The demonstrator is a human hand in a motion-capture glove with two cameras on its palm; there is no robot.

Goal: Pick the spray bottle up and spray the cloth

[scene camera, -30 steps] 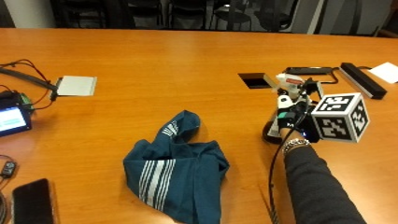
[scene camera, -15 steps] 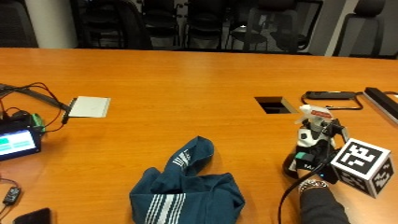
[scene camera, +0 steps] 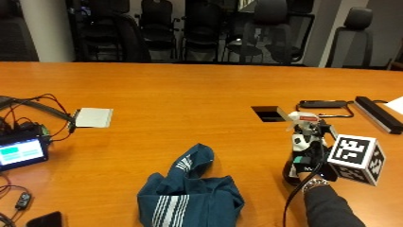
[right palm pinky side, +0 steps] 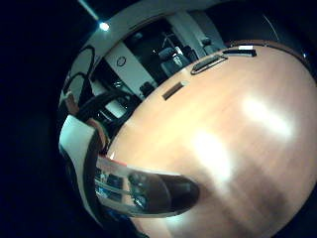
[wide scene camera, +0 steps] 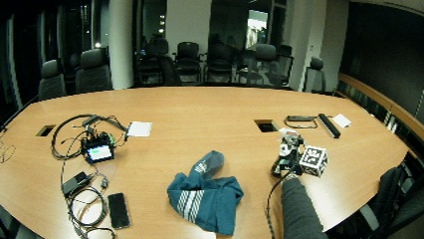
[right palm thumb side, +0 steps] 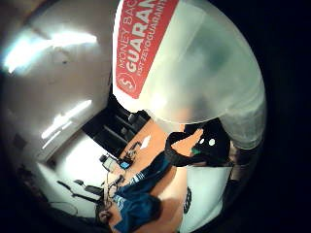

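A wooden conference table is seen from the near side. At the right, a spray bottle with a white and red trigger head is gripped by the black-gloved right hand, whose fingers are curled round the bottle's body. Compared with half a second ago, the bottle is held in much the same spot, upright above the table; the camera itself has shifted. In the thumb side palm view the bottle's pale body and red label are seen close to the palm. A crumpled teal cloth with white stripes lies left of the bottle, apart from it, unchanged in place.
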